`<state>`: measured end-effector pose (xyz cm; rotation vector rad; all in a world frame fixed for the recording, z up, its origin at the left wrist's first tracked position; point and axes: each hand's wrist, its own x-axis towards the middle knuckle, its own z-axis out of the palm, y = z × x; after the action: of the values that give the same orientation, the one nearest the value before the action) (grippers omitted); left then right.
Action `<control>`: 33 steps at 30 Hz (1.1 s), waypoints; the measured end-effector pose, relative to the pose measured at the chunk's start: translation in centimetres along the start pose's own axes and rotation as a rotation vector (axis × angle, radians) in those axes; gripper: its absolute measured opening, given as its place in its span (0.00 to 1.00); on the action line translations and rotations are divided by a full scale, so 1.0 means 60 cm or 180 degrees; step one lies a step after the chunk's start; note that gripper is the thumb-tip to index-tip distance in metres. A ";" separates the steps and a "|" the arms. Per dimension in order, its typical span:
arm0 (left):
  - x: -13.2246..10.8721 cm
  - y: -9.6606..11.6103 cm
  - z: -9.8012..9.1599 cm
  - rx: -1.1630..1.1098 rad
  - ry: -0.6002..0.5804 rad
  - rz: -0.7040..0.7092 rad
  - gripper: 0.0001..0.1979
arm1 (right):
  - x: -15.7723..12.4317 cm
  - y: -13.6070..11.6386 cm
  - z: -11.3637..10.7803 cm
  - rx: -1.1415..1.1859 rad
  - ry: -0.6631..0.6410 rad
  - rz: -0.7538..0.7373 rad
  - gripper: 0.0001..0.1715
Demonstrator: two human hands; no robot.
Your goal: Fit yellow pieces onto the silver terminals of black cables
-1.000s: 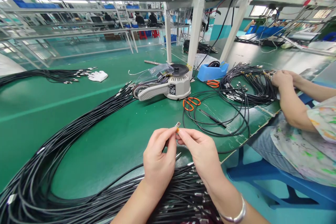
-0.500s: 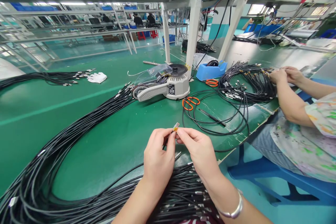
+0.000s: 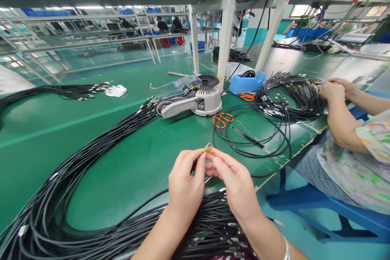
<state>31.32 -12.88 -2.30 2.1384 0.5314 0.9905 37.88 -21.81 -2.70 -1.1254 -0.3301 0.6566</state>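
Note:
Between my hands stands a cable's metal USB-type connector, tilted up to the right. My left hand is closed, thumb and forefinger pinching the black cable just behind that connector. A small piece of amber tape lies at the connector's base. My right hand is closed too, its thumb and forefinger pinching the tape's right end. Most of the held cable is hidden by my fingers. Below my wrists runs a thick bundle of black cables with metal ends.
A tape dispenser stands ahead, with orange-handled scissors and a black pen nearby. Behind is a blue tape holder. At right, a co-worker's hands work by a coiled cable bundle. A white glove lies left.
My right hand's fingers have shifted slightly at the tape, and more of the tape shows to the right of the connector. My left hand keeps its pinch.

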 end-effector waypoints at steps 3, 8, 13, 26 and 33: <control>-0.001 0.000 0.002 0.0043 0.0043 0.0096 0.07 | 0.001 -0.001 -0.004 0.0166 -0.0010 -0.0007 0.20; 0.001 0.002 0.000 0.0019 0.0137 0.0036 0.07 | 0.008 -0.006 -0.012 0.0075 0.0203 -0.0017 0.23; 0.004 0.007 -0.002 -0.0045 0.0099 -0.0028 0.08 | 0.020 -0.010 -0.010 -0.0376 0.0031 -0.0086 0.20; 0.005 -0.002 -0.007 0.0167 -0.0130 -0.0079 0.06 | 0.023 0.002 0.001 -0.0545 0.0102 -0.0517 0.05; 0.014 0.016 -0.019 -0.0240 -0.0766 -0.0820 0.10 | 0.022 0.000 -0.011 -0.0979 0.0025 -0.0947 0.03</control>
<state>31.05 -12.50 -0.68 2.0247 0.6209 0.5931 39.26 -21.46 -3.04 -1.3372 -0.5939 0.3440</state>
